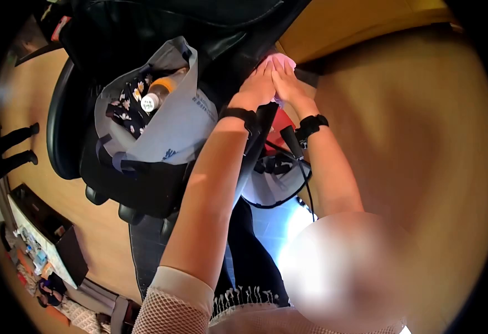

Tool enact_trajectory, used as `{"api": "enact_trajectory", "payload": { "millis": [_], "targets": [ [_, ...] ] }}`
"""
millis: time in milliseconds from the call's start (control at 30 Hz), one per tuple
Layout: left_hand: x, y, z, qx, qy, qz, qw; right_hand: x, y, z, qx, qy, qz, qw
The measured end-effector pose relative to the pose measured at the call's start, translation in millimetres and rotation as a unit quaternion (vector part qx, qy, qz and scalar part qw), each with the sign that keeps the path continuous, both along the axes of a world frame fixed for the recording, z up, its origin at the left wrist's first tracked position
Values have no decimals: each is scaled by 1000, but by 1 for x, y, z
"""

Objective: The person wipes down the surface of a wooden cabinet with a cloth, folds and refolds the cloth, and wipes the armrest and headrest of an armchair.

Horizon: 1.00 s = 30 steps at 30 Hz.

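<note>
My left hand (pixel 258 88) and my right hand (pixel 289 88) lie side by side with stretched fingers, pressing flat on a pink cloth (pixel 286 59). Only the edges of the cloth show around my fingers. Beneath them is a dark surface beside a wooden panel. Each wrist wears a black band. Close to my right wrist is a black handheld object (pixel 292 140) with a cable, its kind unclear. A red item (pixel 280 123) shows between my forearms.
Left of my arms, a grey tote bag (pixel 171 131) sits on a black chair (pixel 127 189), holding an orange-labelled bottle (pixel 160 92) and daisy-print fabric (pixel 130 103). A round lined bin (pixel 271 186) stands below. Another person's legs (pixel 13 147) show far left. Wooden furniture (pixel 366 28) borders the top right.
</note>
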State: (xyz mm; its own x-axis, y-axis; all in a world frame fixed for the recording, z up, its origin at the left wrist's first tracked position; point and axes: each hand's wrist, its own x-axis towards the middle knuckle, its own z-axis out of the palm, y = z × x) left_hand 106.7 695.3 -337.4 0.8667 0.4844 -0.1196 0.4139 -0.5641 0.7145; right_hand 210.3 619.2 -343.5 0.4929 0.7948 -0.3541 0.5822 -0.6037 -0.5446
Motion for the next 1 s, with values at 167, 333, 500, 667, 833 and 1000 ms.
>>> {"api": "enact_trajectory", "payload": {
  "millis": [167, 333, 500, 667, 833, 1000],
  "targets": [
    [-5, -3, -18, 62, 63, -49, 995, -13, -9, 3, 69, 12, -42, 997],
    [-33, -13, -6, 125, 36, -66, 989, -44, -15, 23, 25, -23, -63, 997],
    [-85, -36, 10, 134, -12, -62, 989, -98, -41, 27, 109, -70, -36, 991],
    [-139, -53, 25, 123, -97, -50, 986, -153, -55, 41, 118, -147, -48, 981],
    [-181, -65, 30, 49, -118, -48, 991, -195, -69, 34, 138, -186, -66, 971],
    [-207, -71, 35, 13, -128, -29, 991, -225, -74, 43, 102, -216, -70, 968]
  ]
}}
